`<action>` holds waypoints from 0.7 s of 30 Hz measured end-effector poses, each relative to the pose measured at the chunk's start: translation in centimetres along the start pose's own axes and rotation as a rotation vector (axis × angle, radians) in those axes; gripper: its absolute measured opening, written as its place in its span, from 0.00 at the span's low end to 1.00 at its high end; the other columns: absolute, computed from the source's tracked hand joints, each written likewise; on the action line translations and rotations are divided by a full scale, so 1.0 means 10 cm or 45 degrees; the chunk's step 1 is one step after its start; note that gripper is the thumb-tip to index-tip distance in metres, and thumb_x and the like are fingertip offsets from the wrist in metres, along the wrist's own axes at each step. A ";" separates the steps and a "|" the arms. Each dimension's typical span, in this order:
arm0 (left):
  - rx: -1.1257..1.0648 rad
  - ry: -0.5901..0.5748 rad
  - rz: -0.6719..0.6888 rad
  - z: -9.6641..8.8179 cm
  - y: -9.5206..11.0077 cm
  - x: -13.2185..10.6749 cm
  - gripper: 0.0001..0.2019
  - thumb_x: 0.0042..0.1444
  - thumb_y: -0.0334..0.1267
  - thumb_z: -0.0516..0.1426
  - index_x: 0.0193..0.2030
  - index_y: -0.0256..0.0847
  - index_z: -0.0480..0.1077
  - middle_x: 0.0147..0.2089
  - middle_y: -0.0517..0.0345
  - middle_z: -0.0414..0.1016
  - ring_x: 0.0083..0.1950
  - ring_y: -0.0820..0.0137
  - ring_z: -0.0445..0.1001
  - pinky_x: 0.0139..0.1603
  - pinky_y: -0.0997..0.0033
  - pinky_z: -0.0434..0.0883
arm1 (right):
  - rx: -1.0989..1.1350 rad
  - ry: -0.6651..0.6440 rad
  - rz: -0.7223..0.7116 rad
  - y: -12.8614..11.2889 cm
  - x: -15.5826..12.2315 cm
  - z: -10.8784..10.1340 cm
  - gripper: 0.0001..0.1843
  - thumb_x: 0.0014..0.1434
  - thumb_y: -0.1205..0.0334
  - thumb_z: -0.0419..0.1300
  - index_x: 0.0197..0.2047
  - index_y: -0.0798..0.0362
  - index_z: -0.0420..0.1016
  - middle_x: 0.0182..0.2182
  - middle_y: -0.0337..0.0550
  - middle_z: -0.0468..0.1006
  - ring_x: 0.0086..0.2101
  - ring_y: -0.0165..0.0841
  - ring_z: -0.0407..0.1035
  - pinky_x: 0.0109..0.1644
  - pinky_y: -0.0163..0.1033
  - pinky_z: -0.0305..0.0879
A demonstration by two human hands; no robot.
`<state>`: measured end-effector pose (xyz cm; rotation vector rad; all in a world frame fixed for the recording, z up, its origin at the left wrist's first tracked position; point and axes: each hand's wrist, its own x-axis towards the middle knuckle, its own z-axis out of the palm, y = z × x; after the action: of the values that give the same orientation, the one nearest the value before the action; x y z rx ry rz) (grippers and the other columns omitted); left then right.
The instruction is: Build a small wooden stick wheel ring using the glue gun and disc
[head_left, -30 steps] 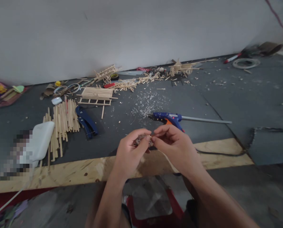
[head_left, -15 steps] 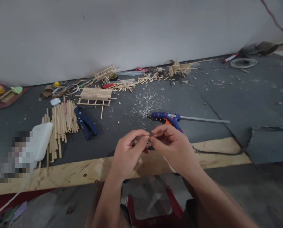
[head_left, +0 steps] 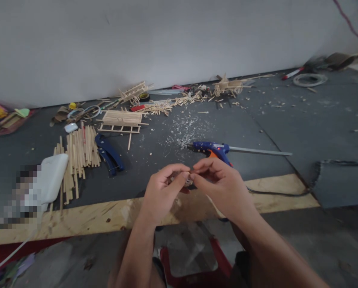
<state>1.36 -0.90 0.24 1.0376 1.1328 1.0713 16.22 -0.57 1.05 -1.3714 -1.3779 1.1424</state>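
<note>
Over the table's front edge, my left hand (head_left: 162, 194) is closed, pinching a small pale wooden piece (head_left: 189, 183) between thumb and fingers. Most of that piece is hidden by the fingers, so its full shape does not show. My right hand (head_left: 223, 190) meets it from the right, thumb and forefinger pressed together at the piece's edge. Whether the right fingertips grip the same piece or a tiny separate bit cannot be made out. Just beyond my right hand lies a blue glue gun (head_left: 210, 147) with a long glue stick (head_left: 259, 151) in its back.
Left of my hands lie a blue cutter (head_left: 109, 156), a pile of wooden sticks (head_left: 81, 150) and a white device (head_left: 54, 176). Farther back stand a slatted stick model (head_left: 121, 119) and a small stick cart (head_left: 229, 86). Glue strands (head_left: 186, 132) litter the grey tabletop.
My hands stay almost in place, with the right fingers shifting very slightly at the piece. The whole view has moved a little; the things on the table lie as before.
</note>
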 end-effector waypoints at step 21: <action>-0.260 0.025 -0.037 -0.01 -0.04 0.01 0.14 0.55 0.41 0.61 0.48 0.46 0.73 0.37 0.59 0.76 0.35 0.72 0.75 0.30 0.76 0.76 | 0.047 -0.003 0.101 0.02 0.00 0.03 0.08 0.54 0.56 0.63 0.35 0.52 0.76 0.30 0.39 0.78 0.30 0.30 0.70 0.33 0.34 0.67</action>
<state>1.36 -0.85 -0.18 0.8495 1.0271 1.1505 15.93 -0.60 0.78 -1.4094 -1.3081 1.2160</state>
